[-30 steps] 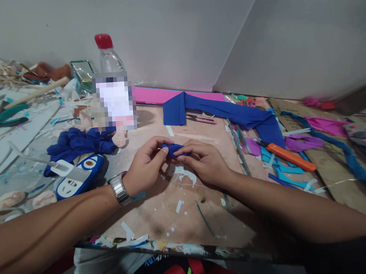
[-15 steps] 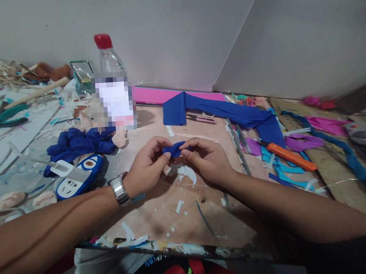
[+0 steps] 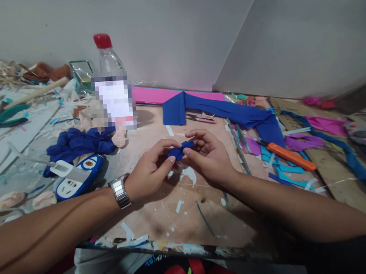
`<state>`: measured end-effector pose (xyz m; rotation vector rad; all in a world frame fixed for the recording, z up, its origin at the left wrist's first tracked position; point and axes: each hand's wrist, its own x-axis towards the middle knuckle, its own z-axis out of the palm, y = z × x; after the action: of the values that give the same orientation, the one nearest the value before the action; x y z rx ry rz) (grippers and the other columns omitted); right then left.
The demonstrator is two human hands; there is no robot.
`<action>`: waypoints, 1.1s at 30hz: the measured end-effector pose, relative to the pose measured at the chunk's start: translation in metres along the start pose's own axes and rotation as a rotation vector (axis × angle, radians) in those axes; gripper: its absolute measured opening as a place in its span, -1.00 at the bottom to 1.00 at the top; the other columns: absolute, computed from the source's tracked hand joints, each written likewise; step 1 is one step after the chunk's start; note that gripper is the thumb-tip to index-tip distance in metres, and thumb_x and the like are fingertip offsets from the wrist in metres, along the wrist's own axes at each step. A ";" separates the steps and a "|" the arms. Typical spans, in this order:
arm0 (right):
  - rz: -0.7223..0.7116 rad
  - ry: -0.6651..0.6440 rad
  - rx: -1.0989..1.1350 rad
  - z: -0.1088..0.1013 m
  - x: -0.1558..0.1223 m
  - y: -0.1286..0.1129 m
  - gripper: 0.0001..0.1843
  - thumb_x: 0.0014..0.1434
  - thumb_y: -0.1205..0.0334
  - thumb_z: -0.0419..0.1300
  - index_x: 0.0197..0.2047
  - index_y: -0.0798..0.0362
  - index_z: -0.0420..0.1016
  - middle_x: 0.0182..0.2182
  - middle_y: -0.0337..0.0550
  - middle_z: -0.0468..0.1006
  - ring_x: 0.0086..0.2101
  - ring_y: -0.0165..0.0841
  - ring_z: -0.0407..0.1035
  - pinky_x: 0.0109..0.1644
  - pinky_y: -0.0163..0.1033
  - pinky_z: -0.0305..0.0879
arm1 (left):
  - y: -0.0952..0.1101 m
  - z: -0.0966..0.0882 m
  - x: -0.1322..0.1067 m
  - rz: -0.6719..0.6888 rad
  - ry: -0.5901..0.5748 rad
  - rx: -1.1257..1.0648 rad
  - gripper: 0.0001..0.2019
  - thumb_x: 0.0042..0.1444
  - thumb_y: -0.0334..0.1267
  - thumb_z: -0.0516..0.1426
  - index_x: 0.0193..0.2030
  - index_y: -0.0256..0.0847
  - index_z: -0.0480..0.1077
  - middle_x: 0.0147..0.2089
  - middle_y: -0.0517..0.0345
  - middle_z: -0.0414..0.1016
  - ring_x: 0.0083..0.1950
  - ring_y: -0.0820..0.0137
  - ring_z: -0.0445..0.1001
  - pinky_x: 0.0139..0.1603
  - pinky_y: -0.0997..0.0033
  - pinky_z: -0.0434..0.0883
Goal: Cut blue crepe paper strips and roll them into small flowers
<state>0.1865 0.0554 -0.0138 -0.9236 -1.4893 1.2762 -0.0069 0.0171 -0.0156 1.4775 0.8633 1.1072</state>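
A small gathered piece of blue crepe paper point(image 3: 179, 152) is held above the tabletop between both hands. My left hand point(image 3: 152, 168), with a metal-banded watch on its wrist, pinches the near left side between thumb and forefinger. On the other side, my right hand point(image 3: 213, 158) grips the paper with its thumb, its upper fingers raised and curved behind. A long folded strip of the same blue paper point(image 3: 224, 107) lies beyond the hands. To the left sits a heap of blue crumpled paper pieces point(image 3: 78, 141).
A blue-and-white power strip point(image 3: 80, 178) with a plugged-in charger lies at left, near a red-capped bottle point(image 3: 108, 57) and a blurred phone point(image 3: 115, 99). An orange utility knife point(image 3: 291, 157) rests on scraps at right. Pink-handled scissors point(image 3: 202, 119) lie behind the hands.
The blue piece has turned and shifted slightly right, showing more folds. My right hand's fingers have lifted and spread somewhat; the left thumb has moved a little right and nearer.
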 end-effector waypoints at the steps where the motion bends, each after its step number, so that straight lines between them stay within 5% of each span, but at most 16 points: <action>1: 0.015 -0.006 0.018 0.000 0.000 -0.001 -0.56 0.16 0.18 0.42 0.07 -0.01 0.44 -0.33 -0.25 0.54 -0.32 -0.41 0.45 -0.24 -0.31 0.46 | 0.000 0.000 0.000 0.002 0.004 0.007 -0.74 0.39 -0.26 0.06 0.18 -0.12 0.30 -0.07 0.06 0.50 -0.23 0.47 0.50 -0.27 0.49 0.48; 7: 0.090 -0.032 0.137 0.001 0.001 -0.001 -0.55 0.12 0.16 0.45 0.05 -0.04 0.47 -0.31 -0.26 0.54 -0.32 -0.43 0.45 -0.26 -0.33 0.49 | 0.001 -0.001 -0.001 -0.022 0.002 0.016 -0.83 0.41 -0.26 0.04 0.08 -0.14 0.33 -0.13 0.14 0.48 -0.34 0.52 0.50 -0.27 0.45 0.49; 15: 0.246 -0.049 0.237 0.001 0.002 -0.001 -0.65 0.02 0.10 0.53 -0.15 0.01 0.65 -0.32 -0.21 0.63 -0.35 -0.43 0.50 -0.27 -0.31 0.52 | 0.000 -0.003 -0.002 0.018 -0.004 0.127 -0.82 0.41 -0.28 0.01 0.04 -0.16 0.39 -0.11 0.10 0.54 -0.25 0.45 0.54 -0.17 0.38 0.48; 23: 0.282 -0.017 0.287 -0.001 0.004 0.001 -0.70 -0.04 0.12 0.56 -0.25 0.02 0.66 -0.35 -0.23 0.64 -0.39 -0.42 0.51 -0.29 -0.28 0.54 | 0.012 -0.010 0.000 0.326 -0.145 0.708 -0.75 0.32 -0.31 0.06 0.08 -0.15 0.44 0.00 0.00 0.53 -0.03 0.29 0.52 -0.01 0.27 0.43; 33: 0.264 -0.009 0.271 -0.002 0.005 0.005 -0.70 -0.01 0.13 0.55 -0.21 -0.02 0.67 -0.35 -0.24 0.64 -0.39 -0.41 0.52 -0.29 -0.24 0.55 | 0.013 -0.009 0.002 0.395 -0.139 1.056 -0.69 0.23 -0.13 0.18 0.06 -0.17 0.45 -0.02 -0.04 0.53 -0.12 0.20 0.52 -0.12 0.22 0.39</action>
<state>0.1866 0.0618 -0.0181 -0.9550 -1.1901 1.6292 -0.0157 0.0194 -0.0019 2.6489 1.1598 0.8033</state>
